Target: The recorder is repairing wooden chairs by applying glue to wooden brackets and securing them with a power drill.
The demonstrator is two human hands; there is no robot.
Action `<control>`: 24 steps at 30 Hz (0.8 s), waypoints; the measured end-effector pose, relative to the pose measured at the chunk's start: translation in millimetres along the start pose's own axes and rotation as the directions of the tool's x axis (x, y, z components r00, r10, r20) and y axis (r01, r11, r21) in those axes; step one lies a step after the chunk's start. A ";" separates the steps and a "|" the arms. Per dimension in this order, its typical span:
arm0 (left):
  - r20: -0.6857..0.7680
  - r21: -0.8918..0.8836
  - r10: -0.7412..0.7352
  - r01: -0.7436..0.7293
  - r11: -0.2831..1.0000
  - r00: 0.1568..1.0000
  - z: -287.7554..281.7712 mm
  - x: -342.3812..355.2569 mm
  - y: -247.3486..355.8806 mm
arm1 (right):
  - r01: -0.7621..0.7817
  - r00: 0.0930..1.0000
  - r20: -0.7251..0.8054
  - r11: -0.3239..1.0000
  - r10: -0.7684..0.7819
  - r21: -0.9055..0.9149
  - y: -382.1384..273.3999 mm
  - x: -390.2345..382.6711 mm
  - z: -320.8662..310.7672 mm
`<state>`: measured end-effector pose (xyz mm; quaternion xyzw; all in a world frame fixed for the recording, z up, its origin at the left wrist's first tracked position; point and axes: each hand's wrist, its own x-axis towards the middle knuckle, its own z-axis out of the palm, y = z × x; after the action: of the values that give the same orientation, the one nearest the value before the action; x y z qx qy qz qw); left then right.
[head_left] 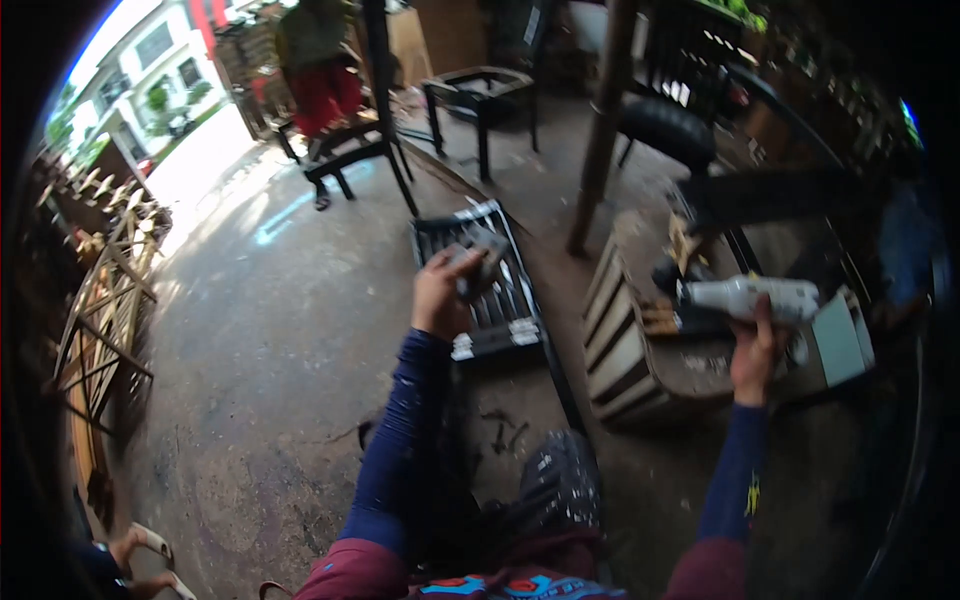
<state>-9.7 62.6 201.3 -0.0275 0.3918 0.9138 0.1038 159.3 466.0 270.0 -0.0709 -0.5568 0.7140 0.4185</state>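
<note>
My left hand point(443, 290) is closed on a small, dark grey item point(484, 252), perhaps a pad or cloth, over a black slatted panel point(510, 300) with white patches at its near end, which lies low in front of me. My right hand point(752, 355) grips a white bottle point(740, 296), held on its side above a beige slatted box point(625, 370) at the right. Small dark and wooden items, too blurred to name, lie on that box beside a pale green flat piece point(840, 340).
Black chair frames point(480, 85) stand behind, near a person in red shorts point(325, 95). A wooden post point(600, 170) rises right of centre; a padded black seat point(665, 135) is beyond it. Wooden lattice pieces point(100, 330) lean at the left. Another person's feet point(150, 550) show at lower left.
</note>
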 end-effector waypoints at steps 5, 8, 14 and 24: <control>0.059 0.044 0.001 -0.003 0.999 0.998 -8.1 -15.6 35.2 | -0.100 0.978 0.163 0.981 0.128 -0.164 13.5 20.2 47.7; 0.101 0.011 -0.052 0.051 0.999 0.994 17.2 -18.6 11.5 | -0.132 0.978 0.126 0.963 0.164 -0.233 13.0 15.5 27.5; 0.144 0.071 -0.029 0.019 0.997 0.989 25.8 -23.4 10.3 | -0.110 0.984 0.107 0.960 0.142 -0.259 7.9 17.8 18.7; 0.129 0.036 -0.027 0.023 0.999 0.991 -1.7 -7.6 24.0 | -0.083 0.984 0.112 0.919 0.136 -0.386 25.5 42.3 14.1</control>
<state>-7.4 44.0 218.2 0.0286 0.3995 0.9054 0.1409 111.1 483.5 268.8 -0.1328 -0.7071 0.6179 0.3172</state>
